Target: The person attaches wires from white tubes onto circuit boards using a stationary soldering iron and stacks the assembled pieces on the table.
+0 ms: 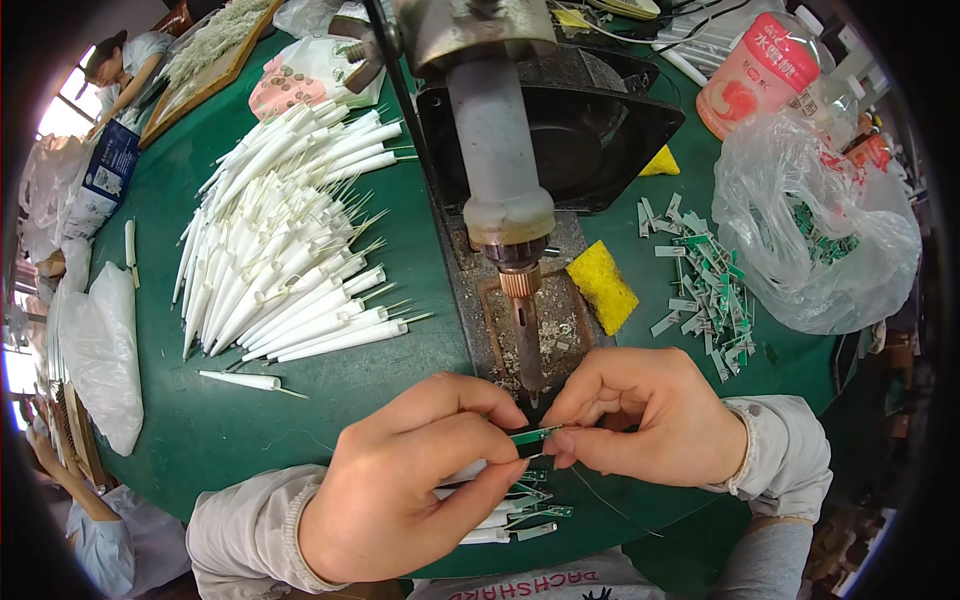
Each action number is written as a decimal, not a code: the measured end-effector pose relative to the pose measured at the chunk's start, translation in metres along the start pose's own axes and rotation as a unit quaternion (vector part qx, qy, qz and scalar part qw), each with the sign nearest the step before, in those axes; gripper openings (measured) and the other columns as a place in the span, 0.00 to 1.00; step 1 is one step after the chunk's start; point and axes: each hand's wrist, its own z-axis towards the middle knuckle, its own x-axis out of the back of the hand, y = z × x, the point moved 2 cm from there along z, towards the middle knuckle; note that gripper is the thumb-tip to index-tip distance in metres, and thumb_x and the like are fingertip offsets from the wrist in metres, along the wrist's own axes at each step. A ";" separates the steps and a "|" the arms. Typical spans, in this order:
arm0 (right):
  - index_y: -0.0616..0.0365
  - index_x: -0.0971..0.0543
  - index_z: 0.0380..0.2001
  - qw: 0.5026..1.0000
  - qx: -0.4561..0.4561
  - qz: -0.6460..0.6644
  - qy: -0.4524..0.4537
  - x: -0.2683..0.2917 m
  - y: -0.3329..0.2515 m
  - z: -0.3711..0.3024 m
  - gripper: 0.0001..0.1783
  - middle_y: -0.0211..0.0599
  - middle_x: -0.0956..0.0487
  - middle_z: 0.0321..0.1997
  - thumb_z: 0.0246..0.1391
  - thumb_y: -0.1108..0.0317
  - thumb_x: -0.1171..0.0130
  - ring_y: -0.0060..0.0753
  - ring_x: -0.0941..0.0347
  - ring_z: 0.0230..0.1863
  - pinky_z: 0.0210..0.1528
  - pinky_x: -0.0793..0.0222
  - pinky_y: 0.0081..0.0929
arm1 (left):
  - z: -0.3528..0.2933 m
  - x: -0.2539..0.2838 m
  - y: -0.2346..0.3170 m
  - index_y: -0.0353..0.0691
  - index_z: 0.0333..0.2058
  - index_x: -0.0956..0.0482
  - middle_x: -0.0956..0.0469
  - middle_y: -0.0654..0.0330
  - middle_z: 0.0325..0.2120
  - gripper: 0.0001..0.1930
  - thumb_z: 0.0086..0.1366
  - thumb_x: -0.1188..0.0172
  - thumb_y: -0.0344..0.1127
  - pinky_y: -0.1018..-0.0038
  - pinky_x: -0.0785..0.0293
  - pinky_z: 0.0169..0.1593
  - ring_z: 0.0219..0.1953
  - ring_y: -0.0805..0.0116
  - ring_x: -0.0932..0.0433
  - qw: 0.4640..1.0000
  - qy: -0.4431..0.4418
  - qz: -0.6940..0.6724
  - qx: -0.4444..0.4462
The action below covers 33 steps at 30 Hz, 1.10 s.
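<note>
My left hand (410, 480) pinches a small green circuit board (532, 436) between thumb and fingers, just below the tip of a soldering iron (524, 330) fixed point-down on a stand. Close against the board's right end, my right hand (650, 420) is closed in a pinch on a thin wire, mostly hidden by the fingertips. A fine strand (612, 505) trails below that hand. Under my hands, partly covered by the left one, lie several white tapered tubes (487, 536) with green boards (530, 508) at their ends.
A big pile of white tapered tubes (280, 250) with wire ends lies left; one tube (240, 380) lies apart. Right are loose green boards (710, 290), a plastic bag (810, 230) of boards, a pink-labelled bottle (755, 75) and a yellow sponge (602, 287). A black fan housing (640, 110) stands behind the iron.
</note>
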 end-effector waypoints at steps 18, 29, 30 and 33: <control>0.63 0.25 0.36 0.988 -0.016 0.136 -0.068 -0.003 0.004 0.000 0.05 0.33 0.19 0.33 0.56 0.77 0.41 0.18 0.22 0.34 0.29 0.28 0.14 | -0.002 -0.007 -0.002 0.36 0.27 0.20 0.22 0.53 0.32 0.08 0.48 0.32 0.20 0.75 0.24 0.35 0.35 0.65 0.21 1.000 0.018 0.019 -0.001; 0.64 0.25 0.36 0.990 0.006 0.123 -0.075 -0.001 0.005 0.001 0.05 0.35 0.19 0.33 0.57 0.77 0.42 0.19 0.22 0.35 0.32 0.27 0.14 | 0.000 -0.006 -0.007 0.32 0.29 0.21 0.21 0.52 0.33 0.04 0.54 0.37 0.18 0.78 0.22 0.37 0.33 0.71 0.20 0.995 -0.006 -0.083 0.059; 0.64 0.25 0.36 0.989 0.019 0.126 -0.075 -0.001 0.006 0.001 0.05 0.35 0.19 0.33 0.57 0.78 0.42 0.19 0.22 0.36 0.33 0.27 0.14 | 0.000 -0.007 -0.007 0.31 0.29 0.21 0.21 0.53 0.33 0.04 0.55 0.37 0.17 0.78 0.22 0.37 0.34 0.72 0.20 0.991 -0.014 -0.107 0.074; 0.64 0.25 0.37 0.990 0.027 0.112 -0.081 0.000 0.005 0.003 0.05 0.34 0.19 0.34 0.57 0.78 0.42 0.19 0.22 0.36 0.34 0.27 0.14 | 0.000 -0.006 -0.012 0.30 0.30 0.22 0.22 0.54 0.34 0.04 0.57 0.39 0.16 0.78 0.22 0.38 0.35 0.73 0.21 0.980 -0.026 -0.156 0.117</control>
